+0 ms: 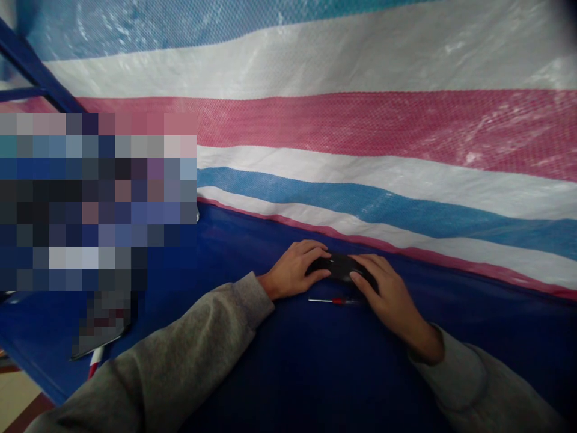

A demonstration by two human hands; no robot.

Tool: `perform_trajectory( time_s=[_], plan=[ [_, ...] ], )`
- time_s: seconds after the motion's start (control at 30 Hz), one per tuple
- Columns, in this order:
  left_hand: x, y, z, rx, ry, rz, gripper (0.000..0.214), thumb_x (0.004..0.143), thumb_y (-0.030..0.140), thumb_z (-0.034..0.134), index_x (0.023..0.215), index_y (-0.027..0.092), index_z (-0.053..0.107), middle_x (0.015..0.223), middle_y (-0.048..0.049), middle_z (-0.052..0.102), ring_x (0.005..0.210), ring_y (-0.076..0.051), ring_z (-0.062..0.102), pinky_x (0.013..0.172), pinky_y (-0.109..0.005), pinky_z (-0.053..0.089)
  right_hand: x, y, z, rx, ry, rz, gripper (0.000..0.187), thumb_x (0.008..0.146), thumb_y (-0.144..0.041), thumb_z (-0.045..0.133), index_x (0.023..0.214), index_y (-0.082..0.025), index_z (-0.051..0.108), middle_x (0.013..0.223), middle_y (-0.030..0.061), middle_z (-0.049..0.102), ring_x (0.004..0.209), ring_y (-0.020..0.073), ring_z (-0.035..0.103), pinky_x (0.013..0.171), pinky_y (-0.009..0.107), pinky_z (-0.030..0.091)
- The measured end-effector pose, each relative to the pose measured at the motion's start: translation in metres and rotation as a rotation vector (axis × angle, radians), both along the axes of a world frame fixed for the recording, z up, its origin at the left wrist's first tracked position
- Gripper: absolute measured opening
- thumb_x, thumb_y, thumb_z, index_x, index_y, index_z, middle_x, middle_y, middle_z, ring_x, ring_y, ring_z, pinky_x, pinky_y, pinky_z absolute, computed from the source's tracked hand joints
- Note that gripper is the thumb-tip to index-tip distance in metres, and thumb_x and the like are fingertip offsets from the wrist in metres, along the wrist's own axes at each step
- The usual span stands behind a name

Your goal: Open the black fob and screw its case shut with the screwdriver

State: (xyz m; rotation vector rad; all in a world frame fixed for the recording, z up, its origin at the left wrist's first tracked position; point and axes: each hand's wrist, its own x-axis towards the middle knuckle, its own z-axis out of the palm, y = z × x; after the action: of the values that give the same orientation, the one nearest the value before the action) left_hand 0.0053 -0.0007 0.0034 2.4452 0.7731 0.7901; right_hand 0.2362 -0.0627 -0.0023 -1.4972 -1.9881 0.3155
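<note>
A glossy black computer mouse lies on the dark blue surface between my hands. My left hand grips its left end, thumb on the near side and fingers over the far side. On the opposite end, my right hand holds it in the same way, thumb toward me. Parts of the mouse are hidden under the fingers. Just in front of it rests a small screwdriver with a thin metal shaft and a red and clear handle; neither hand touches it.
A striped plastic sheet hangs behind the blue tabletop. At left, a pixelated patch hides much of the scene. Below it show a dark flat object and a red and white stick-like item near the table's left edge.
</note>
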Motion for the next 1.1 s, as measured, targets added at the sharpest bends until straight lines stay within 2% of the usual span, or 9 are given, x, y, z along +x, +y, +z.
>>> perform_trajectory(
  time_s=[0.17, 0.3, 0.47, 0.67, 0.9, 1.1],
  plan=[
    [0.000, 0.000, 0.001, -0.044, 0.068, -0.040, 0.053, 0.086, 0.051, 0.064, 0.129, 0.023, 0.049, 0.131, -0.0102, 0.055, 0.126, -0.027, 0.048, 0.107, -0.045, 0.037, -0.001, 0.001, 0.003, 0.015, -0.007, -0.011, 0.035, 0.092, -0.045, 0.049, 0.114, -0.022, 0.064, 0.111, 0.0105, 0.065, 0.104, 0.0271, 0.059, 0.092, 0.045, 0.048],
    [0.000, 0.000, 0.000, -0.055, 0.090, -0.036, 0.067, 0.082, 0.053, 0.067, 0.138, 0.026, 0.041, 0.136, -0.0115, 0.051, 0.126, -0.029, 0.047, 0.106, -0.046, 0.037, -0.002, 0.002, 0.007, 0.000, -0.015, 0.014, 0.034, 0.091, -0.045, 0.050, 0.110, -0.022, 0.065, 0.108, 0.0101, 0.066, 0.102, 0.0265, 0.061, 0.089, 0.045, 0.050],
    [0.001, 0.000, 0.001, -0.051, 0.085, -0.050, 0.069, 0.083, 0.049, 0.068, 0.140, 0.025, 0.038, 0.136, -0.0115, 0.051, 0.126, -0.028, 0.047, 0.106, -0.044, 0.037, -0.003, 0.003, 0.007, -0.015, -0.026, 0.061, 0.041, 0.090, -0.046, 0.052, 0.120, -0.020, 0.061, 0.117, 0.0116, 0.063, 0.109, 0.0269, 0.058, 0.096, 0.046, 0.048],
    [0.000, 0.001, 0.002, -0.068, 0.092, -0.072, 0.068, 0.082, 0.049, 0.069, 0.138, 0.025, 0.040, 0.133, -0.0099, 0.054, 0.124, -0.027, 0.050, 0.108, -0.044, 0.034, -0.004, 0.003, 0.000, -0.022, -0.060, 0.103, 0.057, 0.082, -0.050, 0.064, 0.129, -0.021, 0.056, 0.124, 0.0122, 0.060, 0.115, 0.0287, 0.057, 0.099, 0.047, 0.048],
    [0.000, 0.001, 0.004, -0.061, 0.094, -0.095, 0.061, 0.081, 0.043, 0.071, 0.132, 0.023, 0.043, 0.129, -0.0091, 0.057, 0.122, -0.026, 0.051, 0.106, -0.041, 0.036, -0.002, 0.000, -0.001, 0.059, -0.014, 0.081, 0.053, 0.081, -0.049, 0.066, 0.126, -0.021, 0.061, 0.119, 0.0108, 0.065, 0.109, 0.0270, 0.062, 0.096, 0.043, 0.051],
    [0.000, 0.000, 0.005, -0.098, 0.097, -0.047, 0.073, 0.079, 0.051, 0.071, 0.139, 0.024, 0.038, 0.134, -0.0111, 0.053, 0.124, -0.027, 0.050, 0.106, -0.043, 0.038, -0.002, 0.001, 0.002, 0.080, 0.030, 0.064, 0.048, 0.087, -0.046, 0.059, 0.128, -0.021, 0.059, 0.123, 0.0105, 0.066, 0.111, 0.0263, 0.063, 0.099, 0.044, 0.050]
  ],
)
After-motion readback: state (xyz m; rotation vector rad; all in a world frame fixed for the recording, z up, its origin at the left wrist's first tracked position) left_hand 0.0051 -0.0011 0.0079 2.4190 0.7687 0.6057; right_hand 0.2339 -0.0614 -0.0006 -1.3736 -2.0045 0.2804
